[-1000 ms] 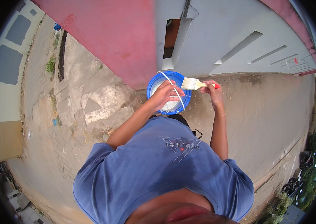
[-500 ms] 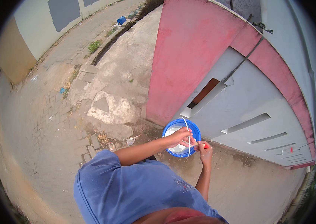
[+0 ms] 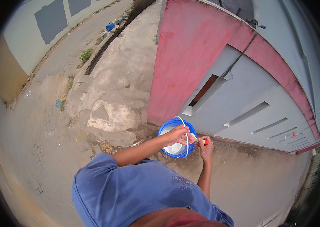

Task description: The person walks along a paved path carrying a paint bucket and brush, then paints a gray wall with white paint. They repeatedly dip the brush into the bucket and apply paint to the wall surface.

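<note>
A blue bucket [image 3: 162, 130] with white paint [image 3: 174, 148] inside is in front of me, beside the foot of the wall. Its white wire handle [image 3: 186, 130] stands raised across the opening. My left hand [image 3: 177, 135] reaches over the bucket, with its fingers curled at the handle. From the right, my right hand [image 3: 206, 150] grips a paintbrush [image 3: 198, 141] with a red-tipped handle. The bristle end points left and meets the left hand's fingers above the rim; the fingers partly hide it.
A pink and pale grey wall [image 3: 239, 98] with slanted slots rises close ahead and to the right. Rough concrete [image 3: 120, 75] and worn paving [image 3: 46, 125] lie to the left. Farther off are a blue container [image 3: 110, 26], a weed clump [image 3: 86, 55] and a patched wall [image 3: 27, 34].
The bucket and both hands sit slightly farther left in view, and the scene has shifted a little with my head. The brush's bristle end shows more clearly between the hands.
</note>
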Tool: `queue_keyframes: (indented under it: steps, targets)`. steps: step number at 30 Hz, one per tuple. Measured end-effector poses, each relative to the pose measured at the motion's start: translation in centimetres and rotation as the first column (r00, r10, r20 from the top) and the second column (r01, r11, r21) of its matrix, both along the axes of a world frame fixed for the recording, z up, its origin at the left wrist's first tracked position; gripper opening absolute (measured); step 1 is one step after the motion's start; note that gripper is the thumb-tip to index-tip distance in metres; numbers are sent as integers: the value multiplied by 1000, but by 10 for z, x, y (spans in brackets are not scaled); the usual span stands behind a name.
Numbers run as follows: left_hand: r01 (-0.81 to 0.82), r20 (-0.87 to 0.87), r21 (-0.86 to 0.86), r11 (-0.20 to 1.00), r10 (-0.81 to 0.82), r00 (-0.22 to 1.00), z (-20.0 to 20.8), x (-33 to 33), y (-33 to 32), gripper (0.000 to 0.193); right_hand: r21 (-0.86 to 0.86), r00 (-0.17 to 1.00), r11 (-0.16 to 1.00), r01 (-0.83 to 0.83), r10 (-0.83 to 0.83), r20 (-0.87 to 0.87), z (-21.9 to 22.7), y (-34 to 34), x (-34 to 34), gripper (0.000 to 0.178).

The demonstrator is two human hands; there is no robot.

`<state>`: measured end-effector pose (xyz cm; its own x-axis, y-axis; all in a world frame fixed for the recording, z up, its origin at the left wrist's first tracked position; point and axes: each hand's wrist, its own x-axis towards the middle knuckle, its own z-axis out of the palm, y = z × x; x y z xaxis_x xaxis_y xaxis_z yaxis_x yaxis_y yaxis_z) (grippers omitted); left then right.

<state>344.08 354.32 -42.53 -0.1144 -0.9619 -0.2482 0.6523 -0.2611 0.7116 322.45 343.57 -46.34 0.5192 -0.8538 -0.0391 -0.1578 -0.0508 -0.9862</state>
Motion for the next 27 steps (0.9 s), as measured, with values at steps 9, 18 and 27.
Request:
queue_keyframes:
  steps: [9, 18, 27]
  targets:
    - [81, 70, -18, 997, -79, 994, 11, 58, 31, 22, -161, 989, 986, -53, 30, -144, 13, 38, 74, 16]
    - [51, 35, -55, 997, -49, 998, 24, 89, 38, 22, -372, 906, 860, -351, 210, -368, 14, 45, 128, 16]
    - [-7, -1, -110, 994, 7, 1000, 36, 90, 37, 26, 65, 913, 911, -406, 408, -8, -19, 21, 160, 14]
